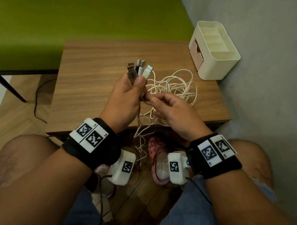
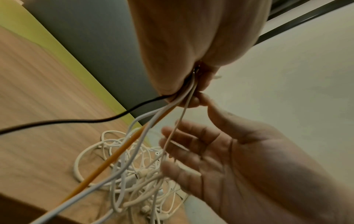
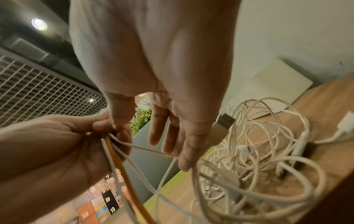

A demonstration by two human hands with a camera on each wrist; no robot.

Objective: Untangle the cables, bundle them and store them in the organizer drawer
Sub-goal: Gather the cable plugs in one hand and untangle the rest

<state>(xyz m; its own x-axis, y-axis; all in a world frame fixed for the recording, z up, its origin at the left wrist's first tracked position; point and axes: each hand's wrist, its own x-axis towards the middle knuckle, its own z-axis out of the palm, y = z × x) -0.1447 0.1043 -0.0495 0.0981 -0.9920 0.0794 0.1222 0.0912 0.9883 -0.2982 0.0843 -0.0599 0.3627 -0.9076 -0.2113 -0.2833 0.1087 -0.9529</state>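
My left hand is raised over the wooden table and grips several cables just below their USB plugs, which stick up from the fist. White, orange and black cables hang from it. Most run into a white tangle on the table; some drop past the near edge. My right hand is beside the left, fingers loosely straight. Its thumb touches the left fist, and a thin white cable crosses its fingers. The cream organizer with pink drawers stands at the far right corner.
A green bench stands behind the table and a grey wall runs close along its right side. A black cord lies on the floor at the left. Pink shoes sit under the near edge, between my knees.
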